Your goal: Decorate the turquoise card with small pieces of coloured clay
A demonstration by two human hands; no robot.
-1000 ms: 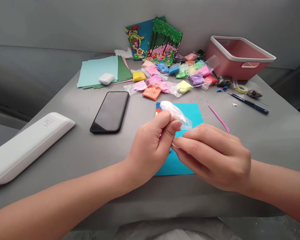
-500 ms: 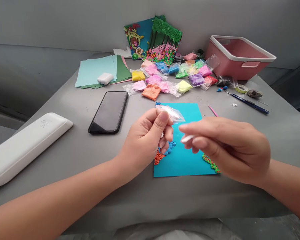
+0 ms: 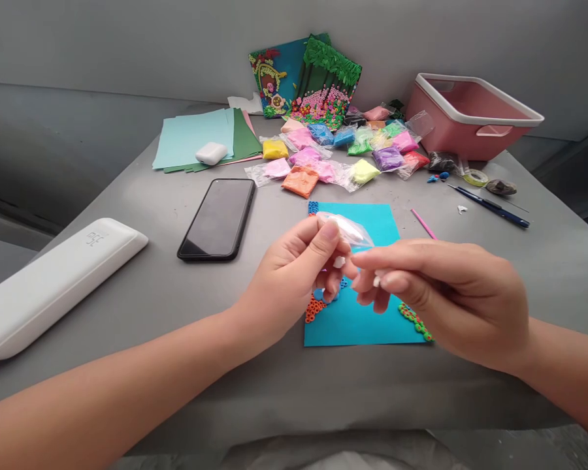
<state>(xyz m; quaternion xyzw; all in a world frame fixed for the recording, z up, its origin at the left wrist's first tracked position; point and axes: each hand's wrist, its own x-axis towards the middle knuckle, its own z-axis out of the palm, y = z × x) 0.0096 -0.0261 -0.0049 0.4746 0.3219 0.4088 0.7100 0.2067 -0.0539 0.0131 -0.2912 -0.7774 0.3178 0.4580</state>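
Observation:
My left hand [image 3: 298, 274] pinches a small clear plastic bag of white clay [image 3: 349, 230] above a turquoise card [image 3: 367, 313]. My right hand [image 3: 445, 294] is beside it, fingertips closed on a small white piece of clay [image 3: 376, 281] close to the bag's mouth. The card lies flat on the grey table [image 3: 151, 287] and carries small orange, blue and green clay rings along its edges, partly hidden by both hands.
A black phone [image 3: 218, 219] and a white oblong device [image 3: 53, 281] lie left. Several coloured clay bags [image 3: 333, 153], paper sheets [image 3: 196, 137] with an earbud case, two decorated cards [image 3: 308, 81], a pink bin [image 3: 470, 114], a blue tool [image 3: 492, 205] and a pink stick [image 3: 423, 223] lie farther back.
My right hand pulled a white clay piece away from the bag, moved right, then came back close to the bag. The left hand kept hold of the bag, lifting it slightly.

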